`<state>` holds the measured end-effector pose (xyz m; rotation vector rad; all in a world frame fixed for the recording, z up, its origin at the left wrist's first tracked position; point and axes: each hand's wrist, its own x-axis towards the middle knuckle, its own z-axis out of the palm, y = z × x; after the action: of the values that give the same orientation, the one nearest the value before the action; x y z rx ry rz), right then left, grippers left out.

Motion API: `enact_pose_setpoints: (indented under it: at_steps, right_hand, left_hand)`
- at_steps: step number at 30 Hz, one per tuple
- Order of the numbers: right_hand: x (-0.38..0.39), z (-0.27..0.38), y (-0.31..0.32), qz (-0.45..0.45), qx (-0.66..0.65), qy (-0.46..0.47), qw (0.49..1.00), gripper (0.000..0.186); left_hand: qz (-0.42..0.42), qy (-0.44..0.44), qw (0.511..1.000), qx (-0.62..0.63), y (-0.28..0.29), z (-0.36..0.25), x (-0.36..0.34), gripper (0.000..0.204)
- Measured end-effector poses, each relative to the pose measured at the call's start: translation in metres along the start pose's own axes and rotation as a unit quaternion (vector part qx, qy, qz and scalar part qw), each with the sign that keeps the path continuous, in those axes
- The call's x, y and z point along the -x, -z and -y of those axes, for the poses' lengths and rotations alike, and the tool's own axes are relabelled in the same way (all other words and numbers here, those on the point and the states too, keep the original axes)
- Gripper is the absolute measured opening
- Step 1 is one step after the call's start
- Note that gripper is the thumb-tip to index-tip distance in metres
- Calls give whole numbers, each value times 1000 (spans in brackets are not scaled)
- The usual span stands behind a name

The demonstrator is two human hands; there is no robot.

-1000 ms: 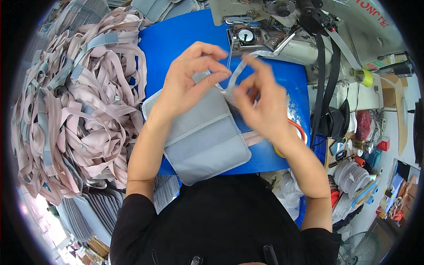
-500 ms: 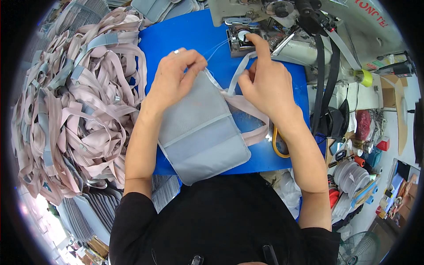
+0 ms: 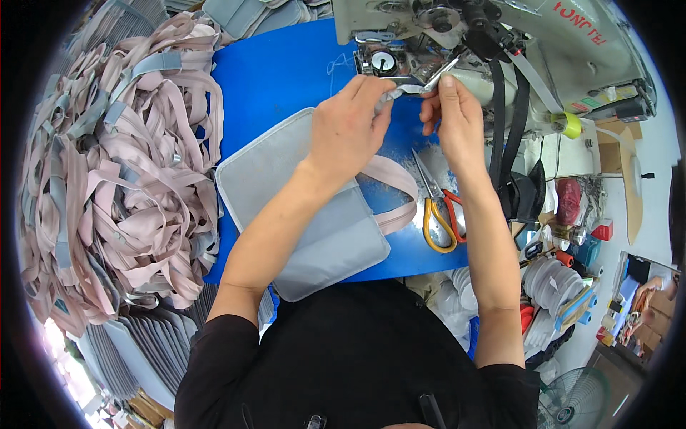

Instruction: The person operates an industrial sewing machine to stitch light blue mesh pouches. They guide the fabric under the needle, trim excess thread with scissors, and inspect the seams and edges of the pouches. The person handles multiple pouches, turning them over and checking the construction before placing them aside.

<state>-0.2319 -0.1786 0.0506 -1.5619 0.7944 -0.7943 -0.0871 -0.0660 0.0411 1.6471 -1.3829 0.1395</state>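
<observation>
A grey fabric panel (image 3: 336, 239) with a sewn pocket lies on the blue tabletop, partly under my left forearm. From its right side loops a pale pink strap (image 3: 401, 191). My left hand (image 3: 350, 125) is closed by the sewing machine's plate, pinching a light grey fabric strip (image 3: 406, 90) that runs rightward. At the strip's far end is my right hand (image 3: 457, 118), fingers curled beside a slim metal rod (image 3: 441, 74) of the machine. What those fingertips grip is hard to make out. Below it lie scissors (image 3: 439, 218) with yellow and red handles.
The sewing machine (image 3: 572, 57) stands at the upper right. A tall heap of pink and grey straps (image 3: 143, 193) borders the tabletop (image 3: 271, 71) on the left. Stacked grey panels (image 3: 153, 343) lie below it. Black straps (image 3: 511, 143) hang at the right.
My left hand has moved right from the panel's top edge to the strip by the machine. My right hand has shifted slightly right, uncovering the scissors. The panel has turned and slid left.
</observation>
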Motion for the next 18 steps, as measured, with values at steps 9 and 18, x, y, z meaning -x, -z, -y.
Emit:
enact_pose_setpoints:
  at_steps: [9,18]
  right_hand:
    - [8,9,-44,-33,60,21,997,51]
    - [9,20,-63,-75,53,33,995,48]
  left_hand:
    - [119,-4,992,51,79,17,-14,25]
    - [98,65,992,53,71,25,-29,21]
